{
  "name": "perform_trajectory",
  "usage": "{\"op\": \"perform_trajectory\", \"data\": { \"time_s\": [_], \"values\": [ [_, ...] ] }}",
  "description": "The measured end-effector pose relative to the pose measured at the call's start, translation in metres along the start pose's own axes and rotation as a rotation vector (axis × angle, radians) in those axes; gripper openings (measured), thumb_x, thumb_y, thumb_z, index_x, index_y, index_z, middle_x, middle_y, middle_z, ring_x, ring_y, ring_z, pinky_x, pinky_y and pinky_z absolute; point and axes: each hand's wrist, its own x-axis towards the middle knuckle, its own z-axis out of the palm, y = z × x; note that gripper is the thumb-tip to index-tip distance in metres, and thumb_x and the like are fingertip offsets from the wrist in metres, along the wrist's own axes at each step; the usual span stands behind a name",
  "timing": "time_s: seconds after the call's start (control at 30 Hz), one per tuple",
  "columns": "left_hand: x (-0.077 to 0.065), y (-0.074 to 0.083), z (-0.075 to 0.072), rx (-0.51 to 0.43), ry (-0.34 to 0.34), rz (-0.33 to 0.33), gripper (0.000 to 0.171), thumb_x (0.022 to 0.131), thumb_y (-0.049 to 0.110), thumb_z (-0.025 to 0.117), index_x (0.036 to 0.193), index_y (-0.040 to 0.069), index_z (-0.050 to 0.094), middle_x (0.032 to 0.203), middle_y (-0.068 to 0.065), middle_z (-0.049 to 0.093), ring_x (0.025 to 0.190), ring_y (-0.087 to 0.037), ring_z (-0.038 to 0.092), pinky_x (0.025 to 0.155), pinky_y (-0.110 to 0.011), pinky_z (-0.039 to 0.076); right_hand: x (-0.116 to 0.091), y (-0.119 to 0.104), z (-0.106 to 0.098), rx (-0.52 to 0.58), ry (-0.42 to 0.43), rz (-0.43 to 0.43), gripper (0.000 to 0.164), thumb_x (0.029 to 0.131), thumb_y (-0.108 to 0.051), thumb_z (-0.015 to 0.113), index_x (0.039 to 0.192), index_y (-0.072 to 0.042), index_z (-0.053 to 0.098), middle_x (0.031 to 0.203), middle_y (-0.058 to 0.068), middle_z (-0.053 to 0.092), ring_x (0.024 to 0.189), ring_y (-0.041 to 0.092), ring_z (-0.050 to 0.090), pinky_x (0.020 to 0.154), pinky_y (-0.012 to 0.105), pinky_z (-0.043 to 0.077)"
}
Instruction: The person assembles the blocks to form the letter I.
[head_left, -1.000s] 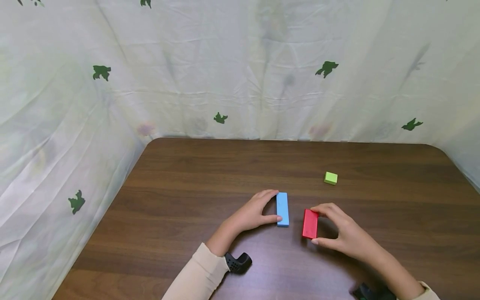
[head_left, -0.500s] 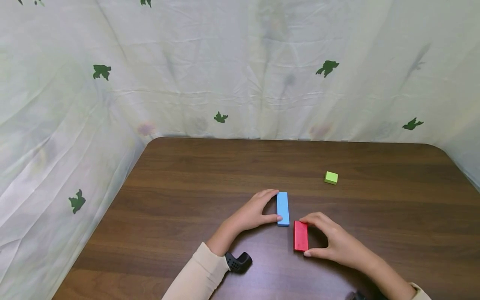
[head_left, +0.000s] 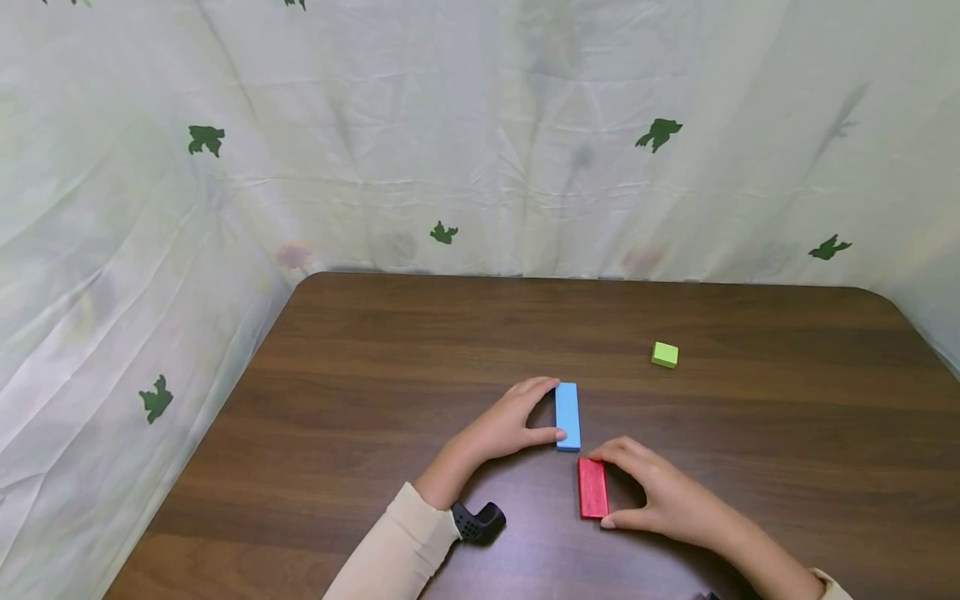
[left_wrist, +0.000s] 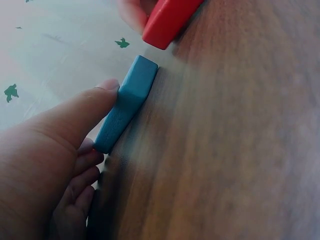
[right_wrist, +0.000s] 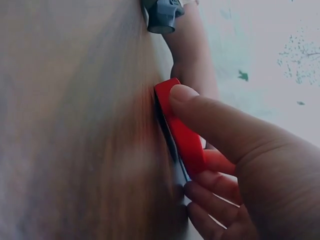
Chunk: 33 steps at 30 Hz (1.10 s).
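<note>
A long blue wooden block (head_left: 567,417) lies flat on the brown table. My left hand (head_left: 510,422) holds it from the left, thumb near its close end and fingers at its far end; the left wrist view shows the thumb against the blue block (left_wrist: 131,95). My right hand (head_left: 663,492) pinches a red wooden block (head_left: 592,488) by its two ends, thumb at the near one. The red block is just nearer to me than the blue one, slightly right of it, with a small gap between them. In the right wrist view, the red block (right_wrist: 182,132) is very low over the tabletop; I cannot tell whether it touches.
A small light-green block (head_left: 664,355) sits farther back, to the right of the blue block. Behind the wooden table (head_left: 420,333) hangs a pale curtain (head_left: 480,142) with green leaf-like shapes. A black device (head_left: 480,523) is strapped to my left wrist.
My right hand has brought the red block left and towards me, from right of the blue block to just below its near end. The left hand and blue block have stayed put.
</note>
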Motion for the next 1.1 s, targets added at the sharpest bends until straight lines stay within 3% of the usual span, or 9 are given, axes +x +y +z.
{"op": "perform_trajectory", "data": {
  "time_s": [0.4,0.67,1.1],
  "values": [
    [0.000,0.000,0.000,-0.002,0.001,0.003,0.073,0.081,0.043,0.063,0.139,0.009,0.033,0.138,-0.005,0.036,0.127,-0.019,0.029,0.103,-0.034,0.025,-0.001,-0.005,0.006,-0.063,0.006,0.023,0.069,0.069,-0.050,0.072,0.126,-0.020,0.049,0.116,-0.013,0.042,0.103,0.008,0.044,0.083,0.033,0.042],
    [0.000,0.000,0.000,0.000,0.001,0.006,0.072,0.082,0.043,0.063,0.138,0.008,0.034,0.138,-0.006,0.036,0.127,-0.019,0.029,0.102,-0.035,0.025,-0.001,-0.006,0.005,-0.057,0.041,-0.027,0.050,0.073,-0.034,0.074,0.118,-0.023,0.054,0.110,-0.013,0.040,0.096,0.007,0.044,0.079,0.030,0.042],
    [0.000,0.001,-0.001,0.002,-0.006,-0.002,0.072,0.082,0.042,0.063,0.139,0.009,0.033,0.138,-0.005,0.036,0.128,-0.018,0.029,0.103,-0.034,0.024,0.002,-0.009,0.011,-0.127,0.072,-0.007,0.053,0.072,-0.043,0.072,0.120,-0.024,0.058,0.101,-0.016,0.038,0.084,0.004,0.039,0.069,0.026,0.037]
  ]
}}
